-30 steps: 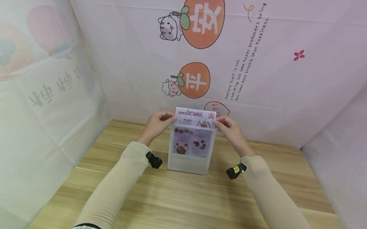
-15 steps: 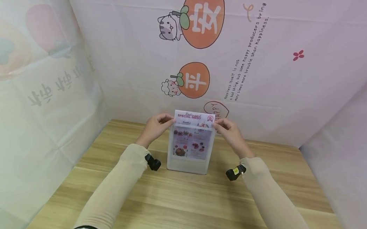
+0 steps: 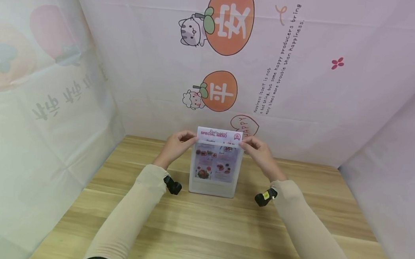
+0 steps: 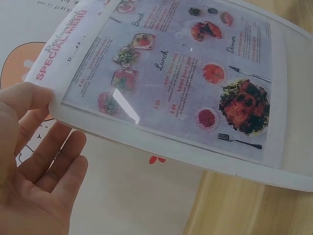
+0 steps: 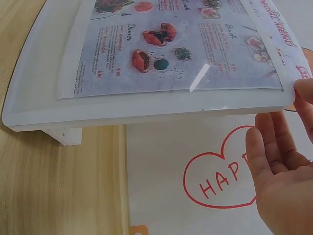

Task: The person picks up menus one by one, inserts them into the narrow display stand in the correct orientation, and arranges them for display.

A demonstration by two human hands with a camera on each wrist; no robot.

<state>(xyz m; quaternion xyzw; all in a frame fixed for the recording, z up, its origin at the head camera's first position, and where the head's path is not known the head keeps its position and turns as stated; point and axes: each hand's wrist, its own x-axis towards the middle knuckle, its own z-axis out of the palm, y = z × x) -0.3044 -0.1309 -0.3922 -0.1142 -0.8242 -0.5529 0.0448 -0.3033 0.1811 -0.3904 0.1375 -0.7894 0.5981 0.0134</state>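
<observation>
A person's two hands pinch the top corners of a printed menu sheet (image 3: 217, 156) that sits most of the way down inside a clear acrylic sign holder (image 3: 214, 187), its headed top strip standing proud of the holder's upper edge. The left hand (image 3: 175, 145), at 9 o'clock of the sheet, nips the top left corner between thumb and fingertips; the other fingers (image 4: 46, 159) lie loosely spread behind the holder. The right hand (image 3: 259, 152), at 3 o'clock, grips the top right corner the same way, its remaining fingers (image 5: 266, 147) relaxed behind. The even grip on both corners looks meant to keep the thin paper level and square in the narrow slot, so it neither buckles nor jams (a judgement, not something seen). The holder stands upright on its own foot and neither hand appears to steady it.

It rests on a pale wooden table (image 3: 204, 232), toward the far edge, at 12 o'clock from the person. Both forearms wear beige sleeves (image 3: 127, 215), each with a small black wrist camera (image 3: 173, 185). Pink printed cloth (image 3: 302, 91) walls in the table at the back and both sides, showing orange fruit cartoons (image 3: 230, 20), a red "HAPPY" heart (image 5: 222, 181) behind the holder, and slanted lines of text.
</observation>
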